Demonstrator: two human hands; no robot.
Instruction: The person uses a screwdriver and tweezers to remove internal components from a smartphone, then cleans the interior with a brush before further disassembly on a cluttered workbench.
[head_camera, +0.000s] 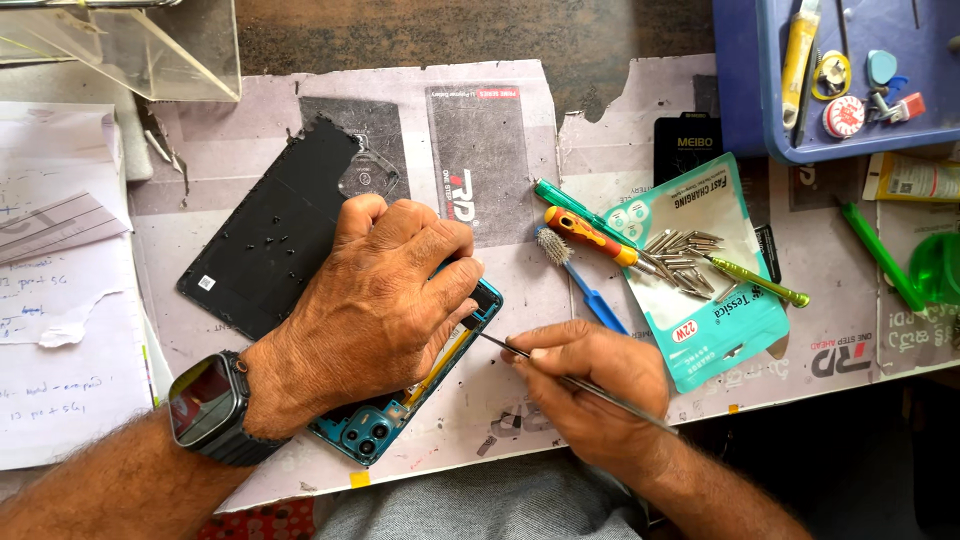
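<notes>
My left hand (370, 310) lies flat over an opened teal smartphone (370, 430), pressing it to the paper-covered table; a smartwatch (210, 405) sits on that wrist. Most of the phone is hidden under the hand; its camera corner shows near me and its far corner (488, 298) by my fingertips. My right hand (590, 380) pinches a thin metal tool (520, 352), probably tweezers. The tool's tip touches the phone's inside near the far corner. A black back cover (270, 235) with several tiny screws on it lies beyond my left hand.
An orange-handled screwdriver (590, 235), a green screwdriver (760, 283), a blue brush (585, 285) and loose bits (680, 260) lie on a teal packet (720, 320) to the right. A blue tray (830, 80) of small parts stands at the back right. Handwritten papers (60, 330) lie left.
</notes>
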